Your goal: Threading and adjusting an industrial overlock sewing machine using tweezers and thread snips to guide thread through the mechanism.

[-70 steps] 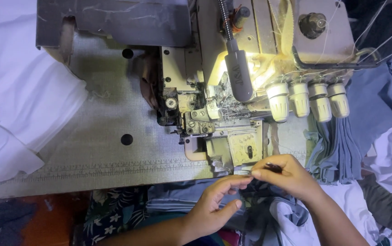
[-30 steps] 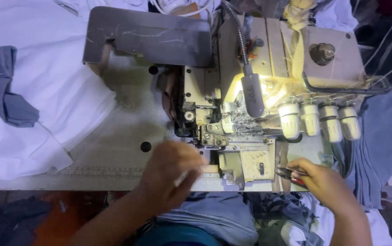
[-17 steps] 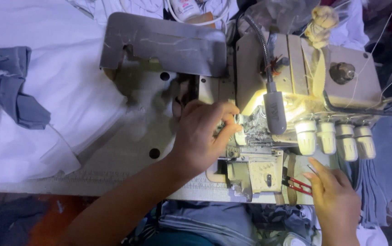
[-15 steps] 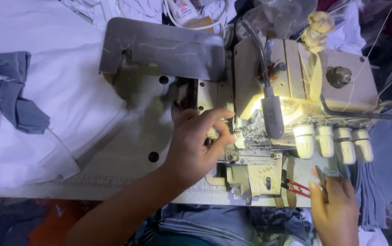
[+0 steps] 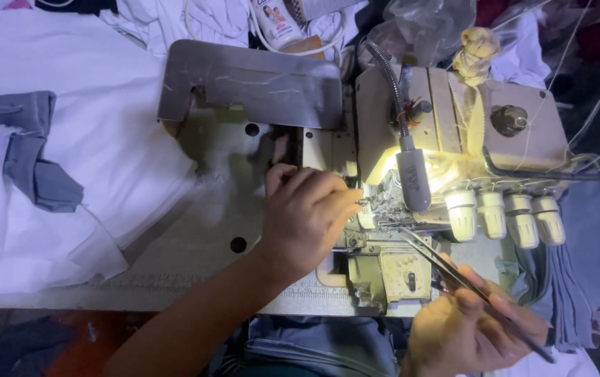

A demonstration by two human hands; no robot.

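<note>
A worn cream overlock sewing machine [image 5: 453,132] stands on the table, lit by a small lamp on a flexible neck [image 5: 411,178]. My left hand [image 5: 307,220] rests against the machine's needle area, its fingertips pinched at the lit mechanism, probably on a thread too fine to make out. My right hand [image 5: 467,328] sits low at the front and grips long metal tweezers [image 5: 453,276], whose tips point up-left into the needle area. Four white tension knobs [image 5: 506,213] line the machine's front right.
A grey metal plate [image 5: 244,84] lies behind the machine bed. White fabric [image 5: 55,181] with grey pieces [image 5: 31,150] covers the left of the table. Grey-blue cloth [image 5: 593,258] hangs at the right. More cloth and a bottle [image 5: 275,21] lie at the back.
The view has moved in closer to the machine. My left hand came up from my lap to the needle area. My right hand has brought the tweezers' tips up to the mechanism.
</note>
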